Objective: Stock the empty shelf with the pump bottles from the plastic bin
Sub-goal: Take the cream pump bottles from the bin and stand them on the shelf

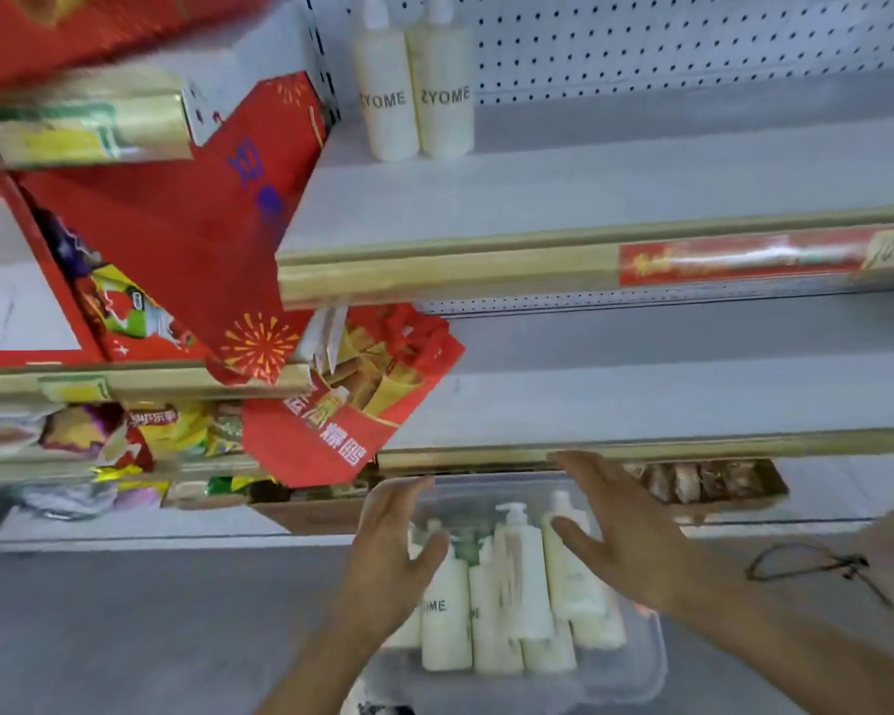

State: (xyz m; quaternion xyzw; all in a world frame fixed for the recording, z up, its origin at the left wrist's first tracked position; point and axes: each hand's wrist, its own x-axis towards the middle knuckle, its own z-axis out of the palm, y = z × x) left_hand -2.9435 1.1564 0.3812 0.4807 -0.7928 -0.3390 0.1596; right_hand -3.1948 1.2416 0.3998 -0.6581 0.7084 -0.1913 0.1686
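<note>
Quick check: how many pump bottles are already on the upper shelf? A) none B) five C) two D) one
C: two ZYOME bottles stand side by side at the left rear of the upper shelf, against the pegboard; the other bottles lie in the plastic bin.

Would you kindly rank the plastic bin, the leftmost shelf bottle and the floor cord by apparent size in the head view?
Largest: plastic bin. Then leftmost shelf bottle, though it stands farther away. Smallest: floor cord.
</note>
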